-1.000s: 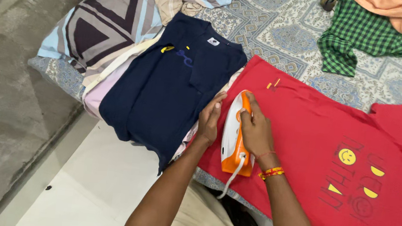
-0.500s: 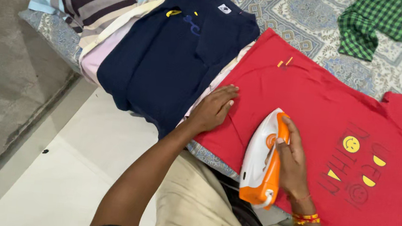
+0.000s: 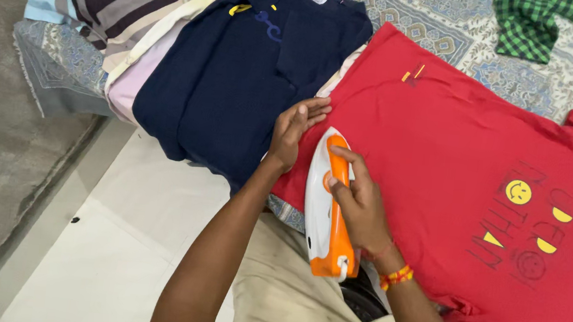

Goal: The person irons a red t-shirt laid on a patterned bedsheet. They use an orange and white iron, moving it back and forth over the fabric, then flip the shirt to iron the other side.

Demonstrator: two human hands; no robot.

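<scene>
Iron (image 3: 328,208) in orange and white sits at the lower middle of the frame, a smooth, glossy plastic body with a pointed nose aimed up the frame and a rounded orange handle running its length; a white cord leaves its blunt rear end. It rests on the near left edge of a red T-shirt (image 3: 442,163), a soft matte knit spread flat across the right half of the frame, printed with yellow smiley faces and dark lettering toward the right. The right hand (image 3: 360,201) is clamped around the iron's handle, fingers wrapped over the top, a red and yellow thread band at the wrist. The left hand (image 3: 293,130), fingers loosely apart, lies flat on the shirt's edge just beside the iron's nose, holding nothing. Just left of it a folded navy T-shirt (image 3: 239,71) tops a stack of pale folded clothes. A patterned bedsheet (image 3: 422,19) in blue-grey print lies underneath, and a green checked garment (image 3: 535,27) is bunched at the upper right.
</scene>
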